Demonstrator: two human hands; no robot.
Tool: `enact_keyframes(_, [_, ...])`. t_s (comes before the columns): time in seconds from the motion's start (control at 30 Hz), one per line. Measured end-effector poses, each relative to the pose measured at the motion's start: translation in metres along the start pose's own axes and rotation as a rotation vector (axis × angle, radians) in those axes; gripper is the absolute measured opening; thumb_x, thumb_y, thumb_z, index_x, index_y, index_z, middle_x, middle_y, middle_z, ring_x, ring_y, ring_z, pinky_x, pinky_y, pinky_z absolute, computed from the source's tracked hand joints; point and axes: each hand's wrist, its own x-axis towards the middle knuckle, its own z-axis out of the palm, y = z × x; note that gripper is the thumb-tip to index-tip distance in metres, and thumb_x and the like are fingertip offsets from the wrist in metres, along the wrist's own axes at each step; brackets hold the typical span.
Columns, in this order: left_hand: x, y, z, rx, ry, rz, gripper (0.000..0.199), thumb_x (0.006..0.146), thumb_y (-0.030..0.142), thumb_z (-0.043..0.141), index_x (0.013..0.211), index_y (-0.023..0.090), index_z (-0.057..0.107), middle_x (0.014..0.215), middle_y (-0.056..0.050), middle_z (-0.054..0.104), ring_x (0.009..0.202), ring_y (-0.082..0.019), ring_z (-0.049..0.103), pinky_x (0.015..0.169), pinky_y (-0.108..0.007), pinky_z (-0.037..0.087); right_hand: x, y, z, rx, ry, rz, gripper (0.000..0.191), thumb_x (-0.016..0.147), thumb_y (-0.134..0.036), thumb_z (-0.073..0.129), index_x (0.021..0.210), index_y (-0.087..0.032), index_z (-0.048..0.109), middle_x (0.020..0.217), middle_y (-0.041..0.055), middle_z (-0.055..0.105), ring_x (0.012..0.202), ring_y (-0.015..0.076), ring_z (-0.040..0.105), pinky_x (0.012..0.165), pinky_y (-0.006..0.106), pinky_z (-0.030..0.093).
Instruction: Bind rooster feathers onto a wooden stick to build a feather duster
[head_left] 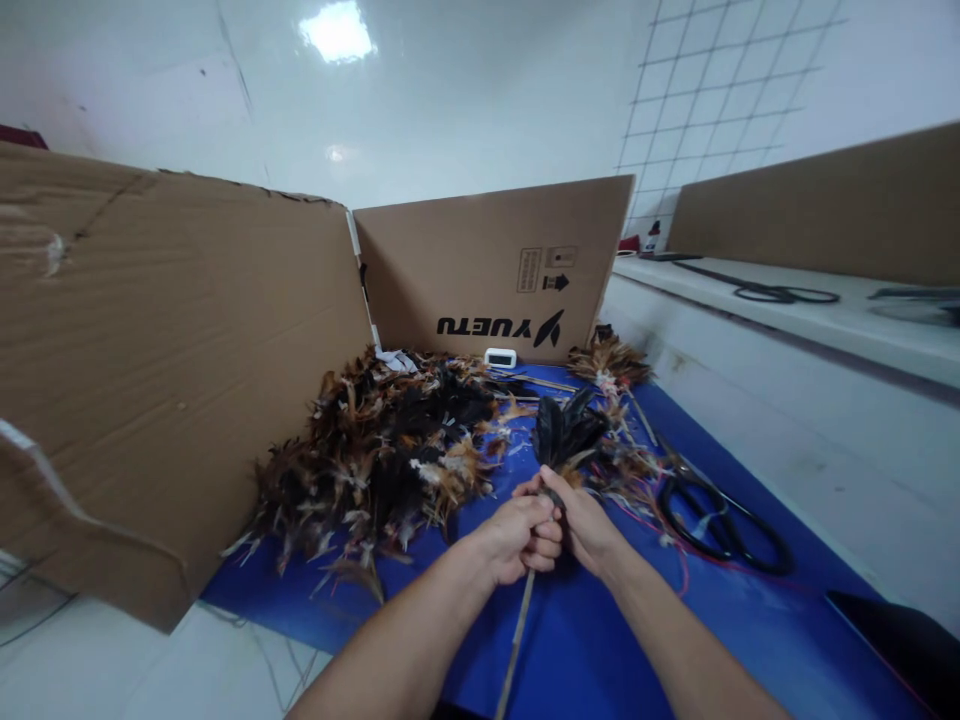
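Note:
Both hands meet around a thin stick (pixel 517 640) over the blue table, with dark feathers (pixel 564 428) fanning out at its far end. My left hand (pixel 521 538) is closed in a fist around the stick. My right hand (pixel 576 515) is closed at the base of the feathers, its fingers pressed against the left hand. Exactly what lies between the fingertips is hidden. A big heap of loose brown and black feathers (pixel 397 450) spreads to the left of the hands. Feather scraps and pink string (pixel 637 515) lie just right of them.
Black-handled scissors (pixel 724 525) lie on the blue table (pixel 592 640) at right. Cardboard panels (pixel 480 250) stand behind and at left. A small white digital display (pixel 500 358) sits at the back, beside another feather bundle (pixel 611 362). More scissors (pixel 784 293) rest on the white ledge (pixel 885 325).

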Motion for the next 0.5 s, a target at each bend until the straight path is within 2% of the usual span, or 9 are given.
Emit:
enact_keyframes(0.1, [0.004,-0.002,-0.006,-0.017,0.016,0.006,0.017,0.079,0.033,0.046,0.074,0.019,0.038,0.049,0.009,0.025,0.035,-0.002,0.013,0.035,-0.015,0.005,0.003,-0.002,-0.008,-0.148,0.096,0.007,0.038,0.072,-0.054,0.053,0.068,-0.016,0.057,0.050,-0.0016,0.053,0.050,0.0124,0.051,0.052,0.025,0.044])
enact_keyframes(0.17, [0.007,-0.002,-0.011,-0.027,0.043,-0.001,0.016,0.079,0.031,0.045,0.073,0.019,0.038,0.048,0.009,0.024,0.034,-0.002,0.013,0.036,-0.015,0.005,0.004,-0.006,-0.017,-0.371,0.180,-0.035,0.038,0.072,-0.055,0.050,0.066,-0.017,0.054,0.055,0.0006,0.056,0.054,0.0154,0.054,0.051,0.027,0.044])
enact_keyframes(0.27, [0.010,-0.002,-0.015,-0.023,0.097,0.000,0.014,0.080,0.029,0.042,0.072,0.019,0.038,0.046,0.009,0.024,0.033,-0.003,0.014,0.035,-0.015,0.005,0.000,-0.015,-0.026,-0.780,0.412,-0.294,0.033,0.072,-0.051,0.048,0.073,-0.019,0.056,0.063,0.0034,0.060,0.059,0.0185,0.057,0.057,0.031,0.044])
enact_keyframes(0.33, [0.012,-0.002,-0.016,-0.022,0.110,0.000,0.014,0.081,0.027,0.041,0.070,0.019,0.038,0.045,0.009,0.024,0.032,-0.003,0.015,0.035,-0.015,0.006,-0.005,-0.021,-0.020,-0.913,0.535,-0.476,0.029,0.073,-0.045,0.049,0.084,-0.020,0.058,0.075,0.0053,0.064,0.069,0.0196,0.059,0.066,0.032,0.044])
enact_keyframes(0.4, [0.015,-0.004,-0.016,-0.024,0.118,-0.005,0.014,0.080,0.025,0.040,0.068,0.018,0.039,0.044,0.008,0.027,0.031,-0.003,0.018,0.034,-0.016,0.007,-0.013,-0.026,-0.002,-0.935,0.517,-0.542,0.025,0.074,-0.040,0.048,0.086,-0.021,0.059,0.079,0.0053,0.065,0.072,0.0200,0.059,0.069,0.032,0.043])
enact_keyframes(0.5, [0.020,-0.009,-0.013,-0.040,0.203,0.058,0.018,0.081,0.026,0.042,0.066,0.015,0.044,0.045,0.005,0.033,0.032,-0.004,0.027,0.034,-0.017,0.013,-0.021,-0.027,0.045,-0.859,0.240,-0.495,0.017,0.073,-0.034,0.052,0.081,-0.023,0.062,0.076,0.0025,0.066,0.070,0.0194,0.059,0.067,0.029,0.043])
